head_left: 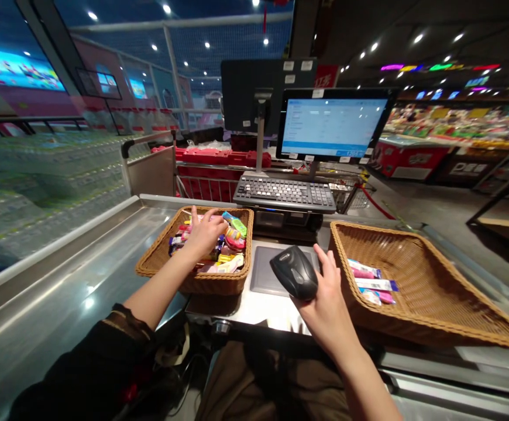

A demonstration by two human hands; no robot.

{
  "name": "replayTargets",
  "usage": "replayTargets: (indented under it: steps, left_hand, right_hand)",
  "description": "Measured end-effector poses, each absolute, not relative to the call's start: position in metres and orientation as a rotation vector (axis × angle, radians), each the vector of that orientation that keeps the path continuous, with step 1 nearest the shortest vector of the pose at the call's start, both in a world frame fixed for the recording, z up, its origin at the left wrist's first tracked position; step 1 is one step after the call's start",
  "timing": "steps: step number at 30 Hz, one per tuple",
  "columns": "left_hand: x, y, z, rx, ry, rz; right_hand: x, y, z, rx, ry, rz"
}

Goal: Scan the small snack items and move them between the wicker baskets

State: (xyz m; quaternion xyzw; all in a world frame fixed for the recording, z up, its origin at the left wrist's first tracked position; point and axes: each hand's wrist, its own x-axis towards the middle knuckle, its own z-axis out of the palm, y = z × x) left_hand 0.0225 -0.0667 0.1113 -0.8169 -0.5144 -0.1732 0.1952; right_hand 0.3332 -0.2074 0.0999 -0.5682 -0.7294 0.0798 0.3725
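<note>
Right now my left hand (204, 234) is down in the left basket (158, 257) at eleven o'clock, fingers curled over the bright packets (232, 242); whether it grips one I cannot tell. My right hand (327, 295) is wrapped around the black scanner (295, 272), just at one o'clock. The right basket (434, 280) at two o'clock holds a few sachets (372, 285). The keyboard (285, 192) and lit screen (333, 126) stand at twelve.
</note>
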Motion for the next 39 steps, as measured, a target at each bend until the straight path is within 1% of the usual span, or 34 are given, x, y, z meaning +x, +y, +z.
replayTargets:
  steps: [5, 12, 16, 24, 39]
  left_hand:
    - [0.032, -0.073, 0.123, -2.311, -1.269, -0.616]
    - [0.062, -0.068, 0.123, -2.372, -1.129, -0.710]
    - [0.068, -0.066, 0.124, -2.386, -1.085, -0.700]
    - [0.071, -0.071, 0.130, -2.407, -1.166, -0.652]
    - [0.076, -0.070, 0.135, -2.426, -1.153, -0.589]
  right_hand:
    - [0.317, -0.210, 0.108, -1.421, -1.876, 0.196]
    - [0.307, -0.216, 0.112, -1.433, -1.903, 0.171]
    - [0.309, -0.218, 0.112, -1.452, -1.892, 0.169]
    - [0.310, -0.221, 0.113, -1.445, -1.885, 0.177]
    - [0.316, -0.219, 0.109, -1.457, -1.870, 0.201]
